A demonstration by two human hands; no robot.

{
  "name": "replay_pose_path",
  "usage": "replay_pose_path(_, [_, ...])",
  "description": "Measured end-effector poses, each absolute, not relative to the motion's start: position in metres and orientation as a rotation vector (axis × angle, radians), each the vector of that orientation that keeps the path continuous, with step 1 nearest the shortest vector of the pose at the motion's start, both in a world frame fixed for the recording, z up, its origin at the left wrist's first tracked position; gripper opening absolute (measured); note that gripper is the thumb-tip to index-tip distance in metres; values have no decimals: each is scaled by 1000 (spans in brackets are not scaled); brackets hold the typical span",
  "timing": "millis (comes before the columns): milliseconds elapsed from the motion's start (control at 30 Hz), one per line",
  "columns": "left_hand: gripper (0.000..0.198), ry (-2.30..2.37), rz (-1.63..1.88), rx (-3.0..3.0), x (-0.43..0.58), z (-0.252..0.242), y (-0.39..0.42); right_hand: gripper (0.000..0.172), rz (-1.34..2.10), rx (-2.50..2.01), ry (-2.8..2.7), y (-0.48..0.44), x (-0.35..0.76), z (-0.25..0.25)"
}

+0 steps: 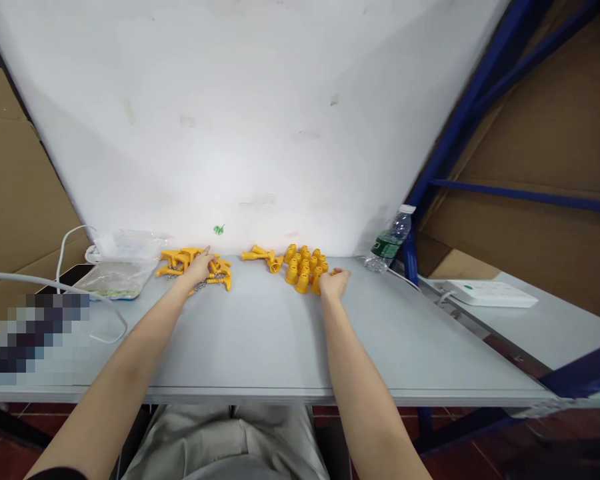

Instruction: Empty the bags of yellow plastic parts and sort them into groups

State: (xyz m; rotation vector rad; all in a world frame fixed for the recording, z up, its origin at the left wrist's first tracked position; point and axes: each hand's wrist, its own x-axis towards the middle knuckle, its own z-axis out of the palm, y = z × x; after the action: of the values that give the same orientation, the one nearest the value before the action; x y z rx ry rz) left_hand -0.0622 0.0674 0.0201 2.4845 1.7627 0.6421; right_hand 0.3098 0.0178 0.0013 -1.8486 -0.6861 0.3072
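On the left of the grey table lies a pile of yellow hooked parts with metal screws [223, 275]. My left hand [199, 268] reaches over this pile, its fingers partly bent among the parts; whether it grips one is hidden. Several yellow cone-shaped cups [303, 283] stand grouped right of the middle. At their right edge is my right hand [334, 283], its fingers closed around something too small to make out. Between the two groups, a few assembled yellow pieces [257, 255] lie near the back wall.
A clear bottle with a green label [387, 245] leans at the back right. Plastic packaging [123, 267] and a white cable [115, 308] lie on the left. Beyond the table's right edge sits a white power strip [490, 293] near blue metal posts [480, 110].
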Motion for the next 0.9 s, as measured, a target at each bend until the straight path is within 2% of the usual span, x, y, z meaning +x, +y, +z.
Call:
replay_pose_path(167, [36,1872,827,2369,-52,17,64,40,-3,-1800,-813,11,299,13])
replay_pose_path(333, [33,1900,1029,2390,-43,10,37,41,-332,-1576,-1276,4,268,23])
replay_pose_path(567, [43,1634,819,2730,-56,1,15,42,-296,-1655,-1919,12,212,4])
replay_pose_path(733, [46,1569,783,2715,-64,3,31,46,-275,-1766,-2009,20,205,-11])
replay_pose_path(900, [43,1616,948,2645,-63,-1,41,42,-361,-1701,-2032,18,207,-9])
